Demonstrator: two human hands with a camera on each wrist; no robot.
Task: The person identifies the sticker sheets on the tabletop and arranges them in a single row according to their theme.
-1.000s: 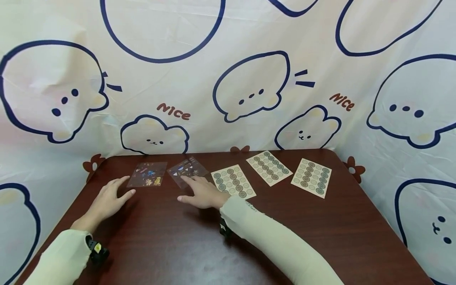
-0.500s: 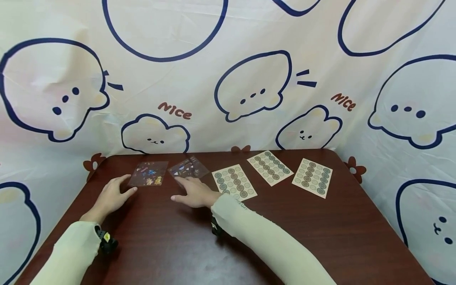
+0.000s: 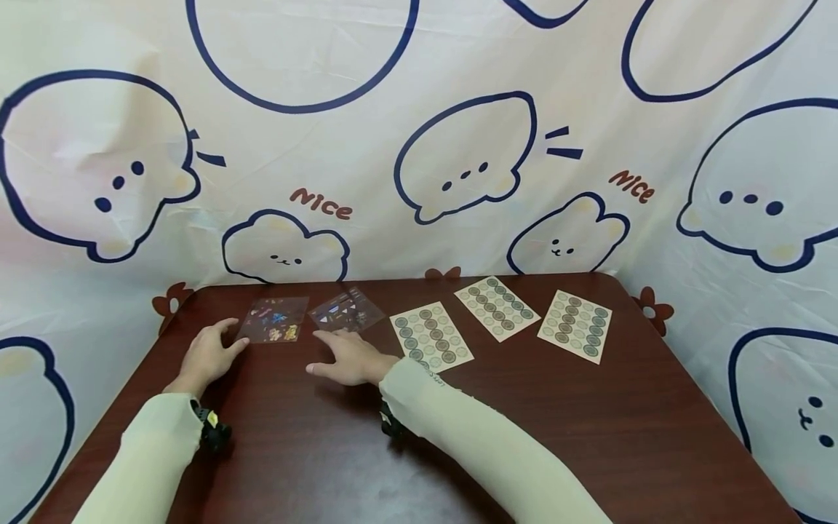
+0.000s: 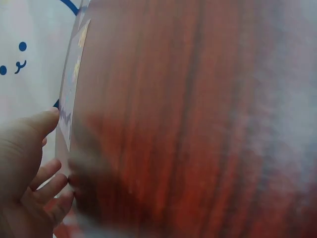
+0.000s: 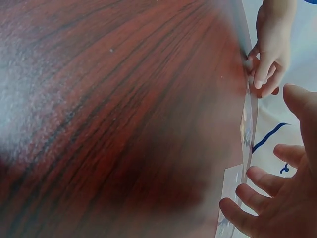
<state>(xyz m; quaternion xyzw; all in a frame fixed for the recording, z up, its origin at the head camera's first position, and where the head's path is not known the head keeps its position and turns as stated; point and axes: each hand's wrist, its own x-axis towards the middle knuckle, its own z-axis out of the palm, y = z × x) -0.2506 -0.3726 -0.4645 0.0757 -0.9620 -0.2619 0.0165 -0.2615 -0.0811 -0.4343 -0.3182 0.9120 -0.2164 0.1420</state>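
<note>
A clear sticker sheet point(image 3: 273, 320) with small colourful figures lies at the back left of the table. My left hand point(image 3: 206, 355) is at its left front corner, fingers loosely bent and holding nothing. In the left wrist view the same sticker sheet point(image 4: 75, 82) shows edge-on beyond the thumb. To its right lies a second clear sheet point(image 3: 350, 309) with pale and dark shapes. My right hand point(image 3: 350, 360) hovers at this sheet's front edge, fingers loosely spread and nothing between them. The right wrist view shows its fingertips close to a clear sheet point(image 5: 232, 186).
Three cream sheets with rows of round stickers lie farther right: a near one point(image 3: 431, 335), a middle one point(image 3: 497, 309) and a right one point(image 3: 575, 326). A patterned cloth point(image 3: 366, 145) hangs behind the dark wooden table point(image 3: 314, 458).
My right hand has drawn back left and towards me, off the second clear sheet. My left forearm has shifted right, while the left fingers stay by the first sheet. The sheets have not moved.
</note>
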